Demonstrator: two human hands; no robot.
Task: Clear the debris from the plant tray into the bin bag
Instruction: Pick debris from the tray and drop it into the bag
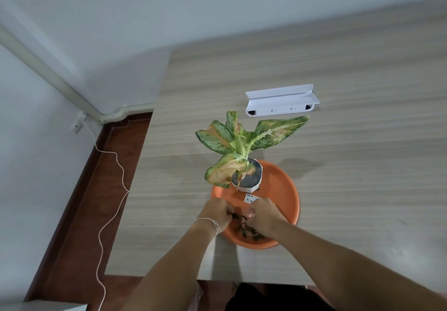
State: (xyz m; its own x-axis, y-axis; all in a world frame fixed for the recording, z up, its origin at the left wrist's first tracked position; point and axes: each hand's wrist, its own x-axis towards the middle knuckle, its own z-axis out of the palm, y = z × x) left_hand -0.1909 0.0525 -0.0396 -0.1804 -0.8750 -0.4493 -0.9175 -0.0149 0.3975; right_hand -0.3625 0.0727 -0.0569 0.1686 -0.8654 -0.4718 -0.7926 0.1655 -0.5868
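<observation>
An orange round plant tray (281, 187) rests on the wooden table. At its far side stands a small white pot (251, 177) with a green, yellowing plant (239, 141). Dark dried debris (249, 231) lies in the near part of the tray. My left hand (217, 212) and my right hand (263, 215) are both down in the tray, fingers closed around the debris between them. A small white label (251, 198) lies just beyond my right hand. No bin bag shows in the view.
A white power strip holder (280, 102) sits on the table beyond the plant. The table's left edge drops to a brown floor (79, 202), where a thin cord (108, 204) runs from a wall socket. A dark shape (266, 296) sits under the near edge.
</observation>
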